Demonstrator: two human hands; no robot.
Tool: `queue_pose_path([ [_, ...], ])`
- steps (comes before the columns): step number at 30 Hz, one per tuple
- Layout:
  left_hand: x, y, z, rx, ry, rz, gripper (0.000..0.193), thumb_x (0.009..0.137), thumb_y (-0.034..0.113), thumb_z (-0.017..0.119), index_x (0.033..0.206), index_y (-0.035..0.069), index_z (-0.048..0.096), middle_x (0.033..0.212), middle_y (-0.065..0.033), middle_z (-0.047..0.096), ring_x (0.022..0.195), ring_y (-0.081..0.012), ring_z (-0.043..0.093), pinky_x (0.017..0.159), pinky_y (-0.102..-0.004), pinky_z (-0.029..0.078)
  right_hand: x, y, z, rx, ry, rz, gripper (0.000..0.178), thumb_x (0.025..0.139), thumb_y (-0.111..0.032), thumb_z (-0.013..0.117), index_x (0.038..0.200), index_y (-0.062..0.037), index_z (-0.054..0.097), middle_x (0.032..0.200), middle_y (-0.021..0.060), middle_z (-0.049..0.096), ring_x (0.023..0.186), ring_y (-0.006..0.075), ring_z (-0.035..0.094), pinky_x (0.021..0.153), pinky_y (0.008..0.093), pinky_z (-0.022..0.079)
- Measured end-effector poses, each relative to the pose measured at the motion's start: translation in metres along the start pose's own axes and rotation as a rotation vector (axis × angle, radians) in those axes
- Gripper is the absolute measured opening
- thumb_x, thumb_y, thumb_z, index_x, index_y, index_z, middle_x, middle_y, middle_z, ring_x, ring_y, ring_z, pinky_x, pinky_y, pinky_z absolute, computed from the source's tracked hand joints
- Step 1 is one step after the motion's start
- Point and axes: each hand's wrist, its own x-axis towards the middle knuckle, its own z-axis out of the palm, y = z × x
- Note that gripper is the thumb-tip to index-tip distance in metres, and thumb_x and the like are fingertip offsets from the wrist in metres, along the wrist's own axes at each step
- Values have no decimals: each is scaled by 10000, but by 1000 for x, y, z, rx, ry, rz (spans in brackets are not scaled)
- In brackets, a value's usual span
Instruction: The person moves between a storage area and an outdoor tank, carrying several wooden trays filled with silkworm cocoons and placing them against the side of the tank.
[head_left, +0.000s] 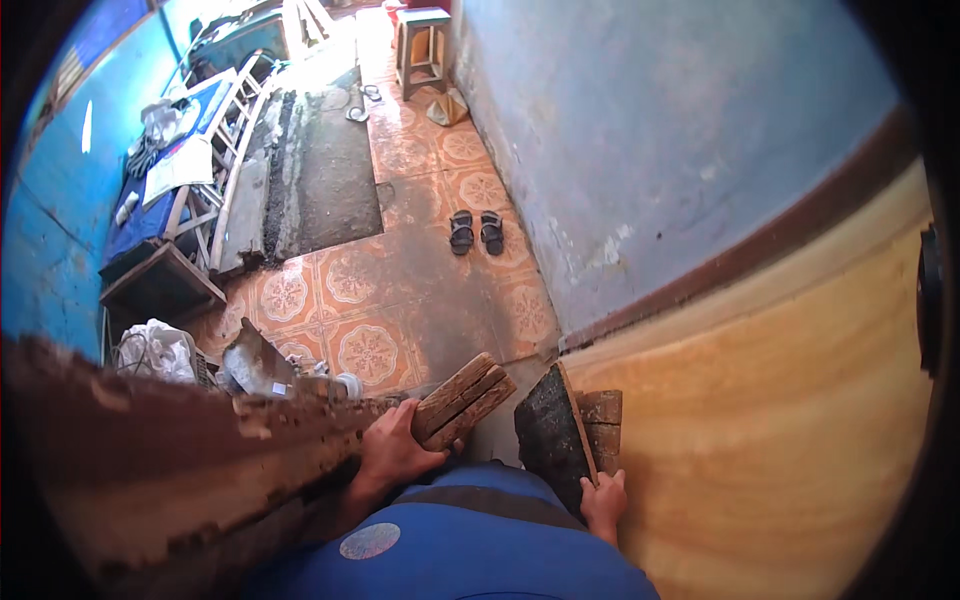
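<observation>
My left hand [393, 446] is closed round the near end of a short, rough block of brown wood [466, 400], which has a long dark split along it. Low on the right, my right hand [604, 499] pinches the lower edge of a thin board [552, 428] with a blackened face and a pale edge. Behind that board shows a brown wooden piece [602, 420]; whether my right hand also holds it, I cannot tell. My left forearm passes beside a worn, chipped wooden edge [250, 440].
A plain yellow wooden panel [760, 400] stands close on my right, below a blue wall [680, 130]. Sandals [476, 232] lie on the patterned orange tiles [368, 350]. Further off are a stool [423, 50] and a cluttered blue table [165, 190]. White plastic bags [158, 350] sit at left.
</observation>
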Motion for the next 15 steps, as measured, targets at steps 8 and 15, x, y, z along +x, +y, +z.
queue_pose_path([
  [8,54,18,9,-104,190,-287,826,537,396,811,1200,18,495,1131,-178,576,1076,-327,567,918,-404,457,149,-39,-10,39,-40,-136,301,726,-231,732,738,21,567,966,253,498,959,439,511,787,492,428],
  [15,103,23,7,-79,385,-461,773,521,335,823,1171,61,505,1090,-167,594,1028,-346,584,867,-440,468,281,-103,-7,-86,-128,-227,285,758,-246,722,811,10,610,1009,218,517,906,416,565,769,489,463],
])
